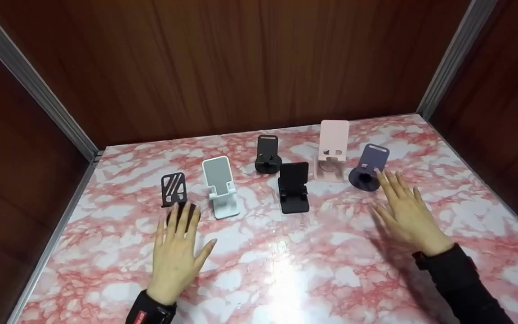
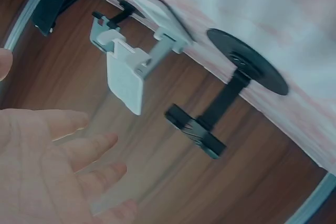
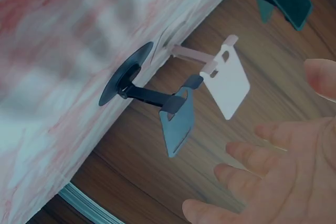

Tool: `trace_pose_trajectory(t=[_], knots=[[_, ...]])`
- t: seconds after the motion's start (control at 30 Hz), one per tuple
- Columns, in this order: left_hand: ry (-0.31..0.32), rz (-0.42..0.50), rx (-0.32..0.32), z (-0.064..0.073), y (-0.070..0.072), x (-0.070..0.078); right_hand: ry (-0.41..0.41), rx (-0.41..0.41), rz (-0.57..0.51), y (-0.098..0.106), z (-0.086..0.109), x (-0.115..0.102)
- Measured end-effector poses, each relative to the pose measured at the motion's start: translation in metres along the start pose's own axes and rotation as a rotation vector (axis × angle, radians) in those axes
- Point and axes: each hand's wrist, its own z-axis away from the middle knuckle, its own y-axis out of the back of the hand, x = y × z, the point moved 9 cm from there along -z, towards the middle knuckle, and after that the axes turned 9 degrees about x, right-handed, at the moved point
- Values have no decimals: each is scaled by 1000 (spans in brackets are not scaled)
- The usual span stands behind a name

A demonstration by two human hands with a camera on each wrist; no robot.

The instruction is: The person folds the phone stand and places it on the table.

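My left hand [image 1: 176, 258], palm down with fingers extended, is nearest a black phone stand [image 1: 173, 189] that has slanted slots and a round base. In the left wrist view that stand [image 2: 210, 119] is apart from the fingers. A white phone stand [image 1: 221, 186] is just to its right. On the other side, my right hand [image 1: 409, 216] spreads its fingers near a purple-blue phone stand [image 1: 373, 157] with a round base. The right wrist view shows a gap between the fingers and this stand [image 3: 178, 121]. Neither hand holds anything.
A pink phone stand [image 1: 334, 137] stands behind and left of the purple-blue one. Two black stands, one round-based [image 1: 267, 148] and one rectangular [image 1: 294, 189], occupy the middle. Brown wood-grain panels [image 1: 241, 67] with metal edge posts [image 1: 452, 58] enclose the marbled table [image 1: 241, 288].
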Motion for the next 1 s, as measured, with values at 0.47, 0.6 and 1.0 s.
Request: trace_pose_trajectory(t=[0.47, 0.6, 1.0], knots=[[-116, -22, -76, -22, -23, 48, -69, 51, -104, -1, -30, 30], [-134, -5, -59, -26, -25, 60, -143, 75, -149, 0, -39, 42], [-222, 24, -46, -24, -32, 87, -352, 150, -305, -6, -61, 79]])
